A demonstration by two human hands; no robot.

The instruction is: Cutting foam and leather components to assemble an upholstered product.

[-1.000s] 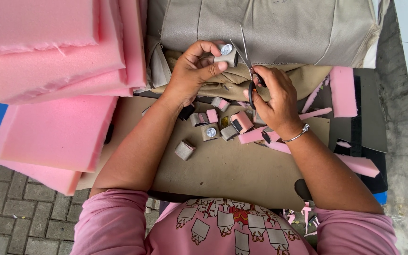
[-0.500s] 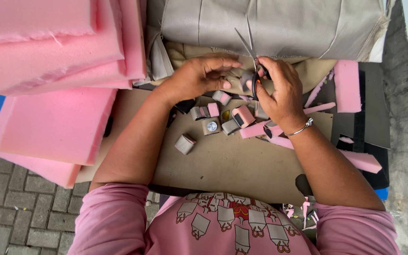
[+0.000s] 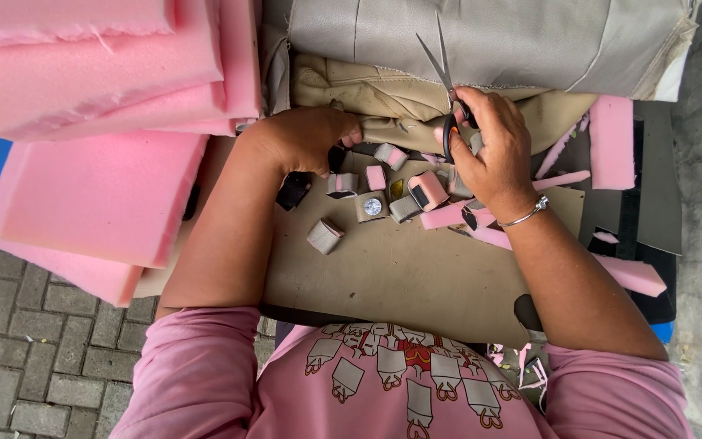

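My right hand [image 3: 493, 154] grips black-handled scissors [image 3: 440, 61] whose blades point up over the grey fabric roll [image 3: 530, 36]. My left hand [image 3: 302, 138] lies knuckles-up on the brown board [image 3: 400, 276], fingers curled under at the edge of the beige fabric [image 3: 392, 97]. What the fingers hold is hidden. Between the hands lie several small grey and pink wrapped pieces [image 3: 428, 189], one with a silver disc [image 3: 373, 206], and one apart nearer me [image 3: 324, 236].
Thick pink foam sheets [image 3: 99, 195] are stacked at the left and upper left. Pink foam strips [image 3: 611, 138] and offcuts [image 3: 631, 275] lie at the right on dark material. Grey paving [image 3: 18, 349] lies below left.
My left hand held a small piece with a silver disc up by the scissors; it has come down and left onto the board. The scissors' blades now stand higher over the grey roll.
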